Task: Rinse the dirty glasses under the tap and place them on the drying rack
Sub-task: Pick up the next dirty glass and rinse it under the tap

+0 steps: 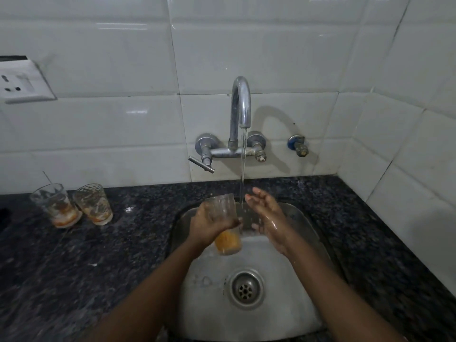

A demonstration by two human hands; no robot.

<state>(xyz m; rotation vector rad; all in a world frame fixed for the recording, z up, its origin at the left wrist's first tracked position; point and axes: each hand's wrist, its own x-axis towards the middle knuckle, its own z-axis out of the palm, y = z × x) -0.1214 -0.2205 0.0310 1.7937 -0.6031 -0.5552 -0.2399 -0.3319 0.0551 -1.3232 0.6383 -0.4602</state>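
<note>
Left grip: left hand [206, 224] wraps its fingers round the glass [225, 224] at mid-height, centre of frame, over the sink [278, 314].
Glass in hand: roughly upright, tilted a little; orange liquid fills the bottom part. Sits just left of the water stream [242, 166], not under it.
Right grip: right hand [267, 215] holds nothing; fingers spread and relaxed, palm facing the glass, wet. Stream falls between hand and glass, close to the fingertips.
Tap: tap [240, 107] above centre, running.
Waiting glasses: two dirty glasses on the dark surface [74, 255] at mid-left, side by side: the left one [56, 206] and the right one [94, 204], both with orange residue at the base.
Progress: early, by my reading. First glass not yet rinsed clean; two untouched; none seen racked.
Left to do: rinse all three, set each on the rack.
Not seen: drying rack is nowhere in frame. Thin line above the left waiting glass, possibly a straw or spoon; cannot tell. Lower edges blurred.
</note>
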